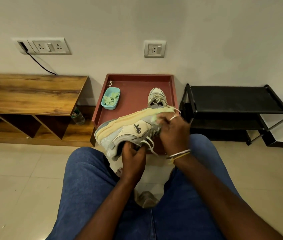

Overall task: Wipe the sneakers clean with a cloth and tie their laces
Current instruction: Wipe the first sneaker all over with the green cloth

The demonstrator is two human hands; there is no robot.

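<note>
Step looks like wiping, with the laces not yet done.

- Left hand (pixel 133 157): fingers curled into the collar of the sneaker (pixel 128 129), gripping it.
- The sneaker is held up over the knees, just in front of the tray (pixel 137 77). It lies on its side with the sole turned away.
- Right hand (pixel 173 132): fingers curled round a bunched green cloth (pixel 155 118), pressing it on the upper near the toe end.
- A loose lace (pixel 150 144) hangs between the hands.

How I'd do it well:
- Keep the collar grip firm so the shoe doesn't twist under the cloth.
- Use short strokes from the upper down to the sole seam. Turn the shoe with the left hand rather than reaching round it.
- Refold the cloth to a fresh face once it's soiled.
- Keep the lace out from under the cloth. Tie only after the wipe.

Counts:
- Hands: 2, both busy.
- Sneakers: 2. One is in hand. The second sneaker (pixel 157 97) stands on the tray with its toe to the wall; its laces look slack.
- Cloths: 1 in hand. There are more green pieces in the tub (pixel 110 98), but I can't tell how many.
- Tub: 1, on the tray's left side.
- Tray: 1.
- Bench (pixel 33 94): 1, left of the tray.
- Bottle (pixel 78 116): 1, by the bench.
- Rack (pixel 232 99): 1, right of the tray.
- Wall plates: 2 (pixel 43 46) (pixel 154 49).
</note>
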